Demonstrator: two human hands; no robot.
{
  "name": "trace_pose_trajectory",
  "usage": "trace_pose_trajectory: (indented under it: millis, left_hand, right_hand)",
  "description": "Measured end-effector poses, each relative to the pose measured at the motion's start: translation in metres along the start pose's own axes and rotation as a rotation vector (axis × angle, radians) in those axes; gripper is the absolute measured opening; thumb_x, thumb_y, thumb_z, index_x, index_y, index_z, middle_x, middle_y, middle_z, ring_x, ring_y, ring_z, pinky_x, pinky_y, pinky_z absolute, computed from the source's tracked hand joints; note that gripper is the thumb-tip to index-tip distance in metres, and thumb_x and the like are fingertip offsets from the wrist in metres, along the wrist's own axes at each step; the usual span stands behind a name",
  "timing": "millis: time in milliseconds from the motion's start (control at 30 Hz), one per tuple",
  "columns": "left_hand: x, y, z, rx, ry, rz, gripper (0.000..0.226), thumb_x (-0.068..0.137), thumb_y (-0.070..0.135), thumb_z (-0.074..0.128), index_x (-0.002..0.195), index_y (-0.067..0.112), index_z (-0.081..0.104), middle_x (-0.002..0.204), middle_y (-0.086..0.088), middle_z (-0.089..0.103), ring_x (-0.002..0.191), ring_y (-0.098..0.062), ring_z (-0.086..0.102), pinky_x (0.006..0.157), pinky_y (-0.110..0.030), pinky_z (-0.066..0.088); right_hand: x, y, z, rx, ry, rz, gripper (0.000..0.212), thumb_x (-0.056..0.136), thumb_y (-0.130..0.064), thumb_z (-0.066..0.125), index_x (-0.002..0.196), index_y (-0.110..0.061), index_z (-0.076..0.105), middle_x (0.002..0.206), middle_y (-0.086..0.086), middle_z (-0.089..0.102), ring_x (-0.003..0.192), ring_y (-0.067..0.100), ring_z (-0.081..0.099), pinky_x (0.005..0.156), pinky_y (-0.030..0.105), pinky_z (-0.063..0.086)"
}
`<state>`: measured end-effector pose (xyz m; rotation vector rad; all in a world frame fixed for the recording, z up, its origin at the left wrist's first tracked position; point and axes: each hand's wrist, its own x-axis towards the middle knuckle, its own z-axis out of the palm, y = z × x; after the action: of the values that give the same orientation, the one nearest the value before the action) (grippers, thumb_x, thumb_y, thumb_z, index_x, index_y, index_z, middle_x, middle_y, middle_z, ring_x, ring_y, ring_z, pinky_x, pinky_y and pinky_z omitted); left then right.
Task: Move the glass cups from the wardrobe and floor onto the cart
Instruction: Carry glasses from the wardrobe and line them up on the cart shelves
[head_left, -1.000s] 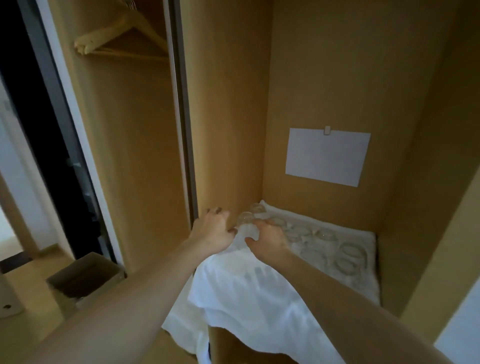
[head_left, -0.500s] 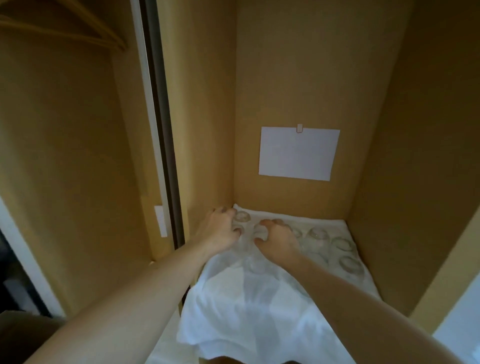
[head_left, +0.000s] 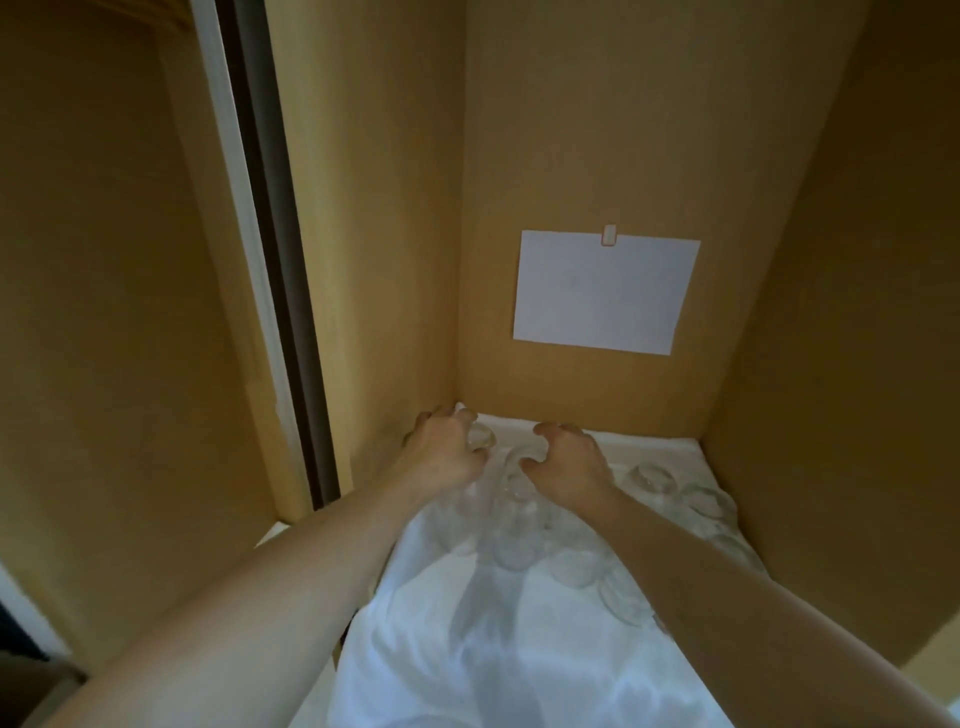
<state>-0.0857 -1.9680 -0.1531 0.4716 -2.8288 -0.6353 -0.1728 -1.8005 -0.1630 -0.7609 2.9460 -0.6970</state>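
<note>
Several clear glass cups (head_left: 652, 480) stand on a white cloth (head_left: 498, 644) on the wardrobe shelf. My left hand (head_left: 441, 452) reaches into the back left corner with its fingers curled over the rim of a glass cup (head_left: 480, 439). My right hand (head_left: 569, 460) is beside it, fingers curled over another glass cup (head_left: 519, 467) in the back row. More cups (head_left: 514, 525) stand just in front of both hands, partly hidden by my forearms. The cart is out of sight.
A white sheet of paper (head_left: 605, 291) is clipped to the wardrobe's back panel. Wooden side walls close in the shelf on the left and right. The sliding door frame (head_left: 270, 260) runs down the left. The cloth hangs over the shelf's front edge.
My view has moved closer into the wardrobe. Both hands have reached deeper toward the back row and curled over two cups.
</note>
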Motion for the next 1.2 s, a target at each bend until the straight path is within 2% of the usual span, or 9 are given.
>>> trace_pose_trajectory:
  millis: [167,267,500,600,667,833,933,1067,1200]
  left_hand:
    - [0.044,-0.007,0.015,0.09,-0.068,-0.061,0.054,0.087,0.047,0.065,0.136,0.025,0.056,0.139,-0.005,0.053,0.128,-0.03,0.05,0.104,-0.039,0.045]
    - [0.069,-0.01,0.024,0.081,-0.135,-0.126,0.069,0.083,0.047,0.073,0.145,0.028,0.048,0.145,-0.005,0.044,0.131,-0.031,0.046,0.104,-0.038,0.045]
    - [0.101,-0.019,0.049,0.043,-0.265,-0.16,0.097,0.072,0.048,0.085,0.153,0.031,0.036,0.152,-0.004,0.036,0.138,-0.028,0.039,0.106,-0.039,0.044]
    - [0.109,-0.02,0.058,0.037,-0.298,-0.147,0.102,0.07,0.044,0.087,0.156,0.03,0.033,0.15,-0.003,0.04,0.136,-0.025,0.043,0.101,-0.03,0.044]
    - [0.113,-0.021,0.063,0.026,-0.314,-0.149,0.102,0.071,0.042,0.087,0.156,0.029,0.032,0.149,-0.002,0.042,0.134,-0.023,0.047,0.098,-0.026,0.045]
    - [0.119,-0.021,0.07,0.066,-0.401,-0.167,0.101,0.074,0.029,0.086,0.157,0.03,0.028,0.15,-0.005,0.039,0.129,-0.025,0.051,0.095,-0.032,0.052]
    - [0.121,-0.023,0.072,0.015,-0.356,-0.171,0.096,0.07,0.021,0.089,0.152,0.027,0.04,0.147,-0.003,0.046,0.124,-0.021,0.055,0.083,-0.026,0.05]
    - [0.12,-0.025,0.066,-0.081,-0.317,-0.187,0.09,0.064,0.014,0.093,0.144,0.024,0.051,0.141,0.001,0.054,0.101,-0.01,0.058,0.066,-0.016,0.048]
    - [0.124,-0.018,0.048,-0.007,-0.256,-0.155,0.088,0.063,0.014,0.092,0.142,0.023,0.052,0.138,-0.003,0.054,0.117,-0.021,0.058,0.079,-0.024,0.049]
  right_hand:
    - [0.044,0.004,0.015,-0.011,-0.14,0.032,0.061,0.089,-0.044,0.063,0.144,-0.022,0.051,0.139,0.01,0.056,0.129,0.031,0.053,0.105,0.04,0.048]
    - [0.067,0.003,0.02,-0.025,-0.257,0.059,0.056,0.086,-0.039,0.067,0.137,-0.02,0.055,0.133,0.007,0.06,0.12,0.027,0.06,0.098,0.037,0.053]
    - [0.1,0.006,0.039,-0.119,-0.444,0.03,0.072,0.079,-0.041,0.083,0.14,-0.016,0.052,0.141,0.004,0.057,0.128,0.025,0.056,0.104,0.037,0.05]
    - [0.111,0.005,0.046,-0.204,-0.501,0.02,0.081,0.075,-0.044,0.086,0.142,-0.015,0.052,0.141,0.003,0.056,0.128,0.025,0.055,0.104,0.036,0.05]
    - [0.117,0.006,0.051,-0.231,-0.513,0.017,0.078,0.074,-0.041,0.087,0.14,-0.015,0.054,0.139,0.003,0.058,0.125,0.025,0.058,0.102,0.035,0.051]
    - [0.128,0.011,0.059,-0.205,-0.554,0.032,0.075,0.078,-0.035,0.086,0.141,-0.012,0.052,0.139,0.006,0.057,0.123,0.025,0.06,0.103,0.037,0.052]
    - [0.129,0.012,0.06,-0.173,-0.522,0.048,0.071,0.072,-0.031,0.088,0.134,-0.014,0.057,0.127,0.004,0.063,0.113,0.023,0.064,0.096,0.036,0.056]
    - [0.128,0.012,0.057,-0.142,-0.475,0.053,0.071,0.061,-0.029,0.092,0.125,-0.016,0.062,0.115,0.001,0.066,0.103,0.02,0.067,0.084,0.031,0.059]
    - [0.132,0.008,0.047,-0.105,-0.427,0.029,0.079,0.054,-0.032,0.096,0.123,-0.015,0.063,0.117,0.003,0.063,0.103,0.021,0.065,0.083,0.031,0.059]
